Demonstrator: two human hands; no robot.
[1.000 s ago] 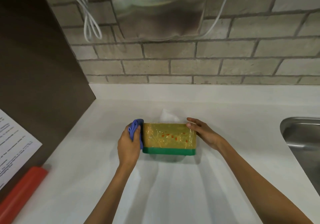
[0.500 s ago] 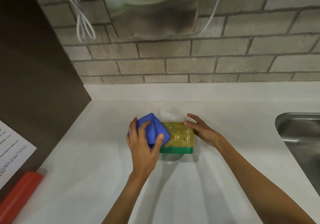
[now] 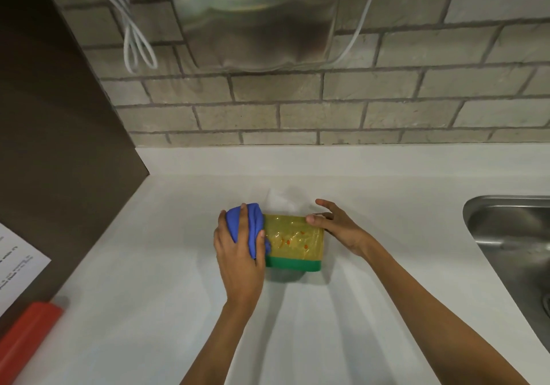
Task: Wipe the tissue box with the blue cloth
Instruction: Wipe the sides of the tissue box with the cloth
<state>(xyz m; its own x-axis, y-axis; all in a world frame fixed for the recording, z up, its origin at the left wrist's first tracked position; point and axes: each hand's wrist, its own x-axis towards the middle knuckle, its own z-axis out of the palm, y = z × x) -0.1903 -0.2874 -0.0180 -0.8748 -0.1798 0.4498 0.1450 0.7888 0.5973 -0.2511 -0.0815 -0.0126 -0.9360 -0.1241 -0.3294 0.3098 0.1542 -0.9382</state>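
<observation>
A yellow-green tissue box (image 3: 294, 240) with a dark green bottom band and small orange marks lies on the white counter (image 3: 148, 310). A white tissue (image 3: 278, 201) sticks up behind its top. My left hand (image 3: 238, 258) presses the bunched blue cloth (image 3: 250, 230) over the box's left end, fingers spread around the cloth. My right hand (image 3: 336, 225) rests against the box's right end, thumb on the top edge, steadying it.
A steel sink (image 3: 512, 244) is set in the counter at the right. A steel hand dryer (image 3: 256, 15) hangs on the brick wall with white cables (image 3: 134, 36). A red object (image 3: 26, 337) and a printed sheet (image 3: 15, 268) lie at the left, by a dark panel.
My left hand moved the blue cloth from the box's left side onto its front face, then back to the left end. The right hand stayed on the right end.
</observation>
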